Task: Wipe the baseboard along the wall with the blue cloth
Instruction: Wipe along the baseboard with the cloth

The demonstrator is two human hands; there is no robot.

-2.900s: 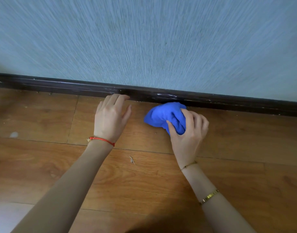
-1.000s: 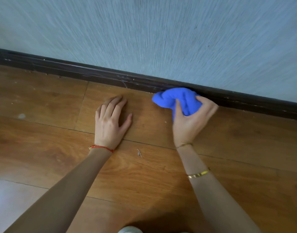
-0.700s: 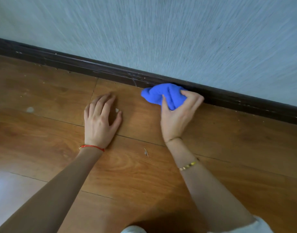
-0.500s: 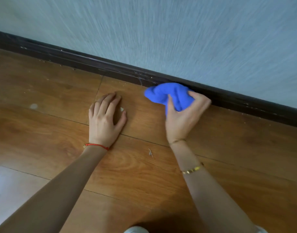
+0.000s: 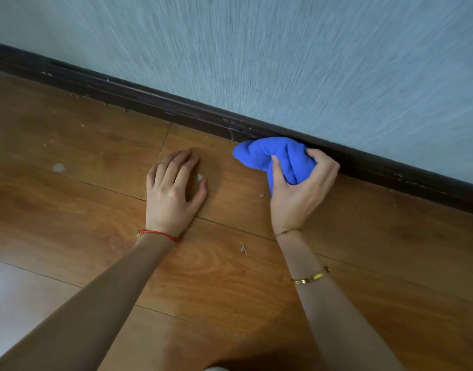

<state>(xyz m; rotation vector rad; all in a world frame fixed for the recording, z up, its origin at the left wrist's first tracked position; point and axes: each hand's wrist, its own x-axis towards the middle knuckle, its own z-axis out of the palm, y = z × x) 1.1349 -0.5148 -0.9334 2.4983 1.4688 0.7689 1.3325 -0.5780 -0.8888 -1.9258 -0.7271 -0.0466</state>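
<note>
I had the blue cloth (image 5: 276, 156) bunched against the dark baseboard (image 5: 176, 111), my right hand (image 5: 301, 188) curled round it, and over the last second it had slid a little back and forth along the same stretch. My left hand (image 5: 173, 194) stayed spread flat on the wooden floor (image 5: 69, 210), bracing me. Specks near the left run suggested more wiping ahead.

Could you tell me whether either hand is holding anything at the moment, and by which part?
The right hand grips the bunched blue cloth at its near right end; the left hand rests flat on the floor, holding nothing.
</note>
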